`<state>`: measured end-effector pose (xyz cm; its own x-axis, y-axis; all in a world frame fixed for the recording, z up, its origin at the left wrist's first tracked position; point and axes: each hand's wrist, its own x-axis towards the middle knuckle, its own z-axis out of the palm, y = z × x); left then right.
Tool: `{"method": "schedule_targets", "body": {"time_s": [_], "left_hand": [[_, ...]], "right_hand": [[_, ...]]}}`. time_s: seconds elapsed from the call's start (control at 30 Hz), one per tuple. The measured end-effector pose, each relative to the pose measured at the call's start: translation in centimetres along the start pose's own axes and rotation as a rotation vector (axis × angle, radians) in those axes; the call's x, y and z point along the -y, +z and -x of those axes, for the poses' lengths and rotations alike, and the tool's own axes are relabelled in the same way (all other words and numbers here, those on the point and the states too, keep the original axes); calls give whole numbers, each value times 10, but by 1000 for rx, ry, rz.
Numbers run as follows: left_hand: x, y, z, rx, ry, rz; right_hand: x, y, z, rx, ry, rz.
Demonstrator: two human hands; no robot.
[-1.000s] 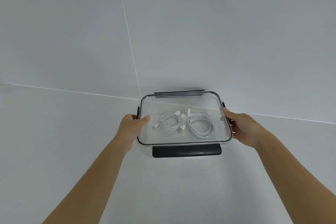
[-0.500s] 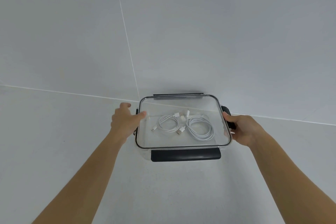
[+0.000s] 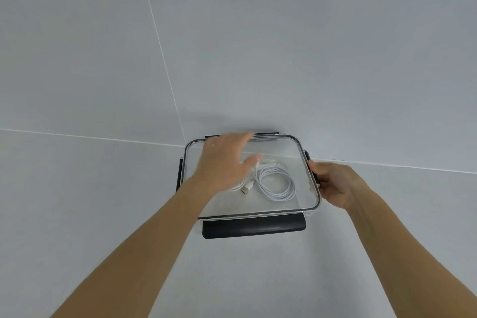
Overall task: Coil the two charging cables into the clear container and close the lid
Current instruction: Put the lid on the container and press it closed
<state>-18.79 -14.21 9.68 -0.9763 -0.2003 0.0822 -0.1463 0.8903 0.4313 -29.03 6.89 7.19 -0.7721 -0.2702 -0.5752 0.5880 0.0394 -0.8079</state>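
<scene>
Head view is showing the left hand (image 3: 222, 162), fingers spread and holding nothing, hovering blurred over the lid (image 3: 296, 204) of the clear container (image 3: 312, 210) on the white table (image 3: 103, 201). Right hand (image 3: 333, 183) fingers are curling around the right-side latch (image 3: 307, 157). Both charging cables (image 3: 275, 183) are lying coiled beneath the left fingers. Pressing flat, then snapping the far latch (image 3: 265, 134) beyond those fingertips, looks best. The near latch (image 3: 254, 226) is sitting below; nothing is blocking.

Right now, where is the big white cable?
In the head view the coiled white cable lies inside the clear container, toward its right half, between the left hand above the lid and the right hand at the right edge.
</scene>
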Motion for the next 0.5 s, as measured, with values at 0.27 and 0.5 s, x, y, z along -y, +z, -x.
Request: {"method": "schedule_targets", "body": {"time_s": [0.27, 0.5], "left_hand": [[-9, 41, 13, 197, 42, -343], [-9, 43, 15, 179, 50, -331]], "right_hand": [[-8, 13, 3, -174, -311, 639], [-8, 16, 0, -126, -289, 656]]}}
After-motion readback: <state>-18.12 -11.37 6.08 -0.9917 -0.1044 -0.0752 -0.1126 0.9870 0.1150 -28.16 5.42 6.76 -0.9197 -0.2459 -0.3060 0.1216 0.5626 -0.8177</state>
